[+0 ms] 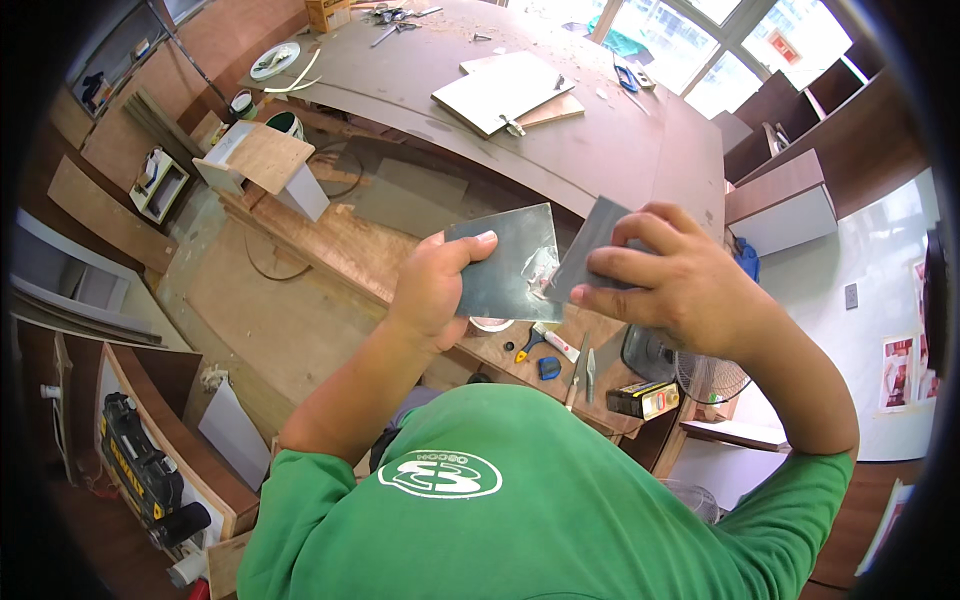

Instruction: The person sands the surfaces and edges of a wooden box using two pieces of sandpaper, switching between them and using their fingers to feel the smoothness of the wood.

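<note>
My left hand [425, 295] grips a flat, dark grey square plate [495, 275] by its left side, with the thumb lying on top. A smear of whitish paste [541, 268] sits near the plate's right edge. In my right hand [685, 275] is a grey flat scraper blade [588, 245], tilted, with its lower edge at the paste. The fingers lie across the blade's face and hide part of it. Both hands are held in front of my green shirt, above a low wooden bench [510, 360]. Below the plate, a round container [490, 325] shows only partly.
On the bench lie a blue tape measure [549, 368], a tube [558, 344], knife-like tools [580, 378] and a yellow-black box [642, 399]. A fan [710, 376] stands at right. White board [505, 92] and pliers [626, 78] rest on the large table [640, 150] ahead.
</note>
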Demonstrator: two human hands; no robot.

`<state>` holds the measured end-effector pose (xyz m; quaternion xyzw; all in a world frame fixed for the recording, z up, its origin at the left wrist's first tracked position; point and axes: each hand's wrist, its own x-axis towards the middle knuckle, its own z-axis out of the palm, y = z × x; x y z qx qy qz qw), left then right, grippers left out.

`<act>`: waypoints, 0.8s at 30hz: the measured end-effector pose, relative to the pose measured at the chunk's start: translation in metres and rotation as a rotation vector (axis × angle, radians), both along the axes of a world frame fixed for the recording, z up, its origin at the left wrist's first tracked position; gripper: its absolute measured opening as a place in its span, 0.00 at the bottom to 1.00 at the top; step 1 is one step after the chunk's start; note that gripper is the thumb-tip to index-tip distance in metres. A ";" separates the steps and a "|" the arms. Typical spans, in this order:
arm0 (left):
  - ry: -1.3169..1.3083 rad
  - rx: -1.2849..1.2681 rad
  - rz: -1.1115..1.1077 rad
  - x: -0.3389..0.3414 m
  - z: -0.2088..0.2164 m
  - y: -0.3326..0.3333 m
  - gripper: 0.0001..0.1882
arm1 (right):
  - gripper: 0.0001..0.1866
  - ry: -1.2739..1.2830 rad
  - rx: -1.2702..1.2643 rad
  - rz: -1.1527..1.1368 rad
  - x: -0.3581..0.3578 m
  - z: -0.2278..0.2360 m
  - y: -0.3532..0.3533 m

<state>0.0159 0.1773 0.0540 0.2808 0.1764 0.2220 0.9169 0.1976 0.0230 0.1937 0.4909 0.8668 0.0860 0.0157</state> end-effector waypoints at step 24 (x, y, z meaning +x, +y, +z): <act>-0.062 0.006 0.029 -0.005 0.001 0.012 0.15 | 0.27 0.040 0.047 -0.097 -0.001 0.006 0.010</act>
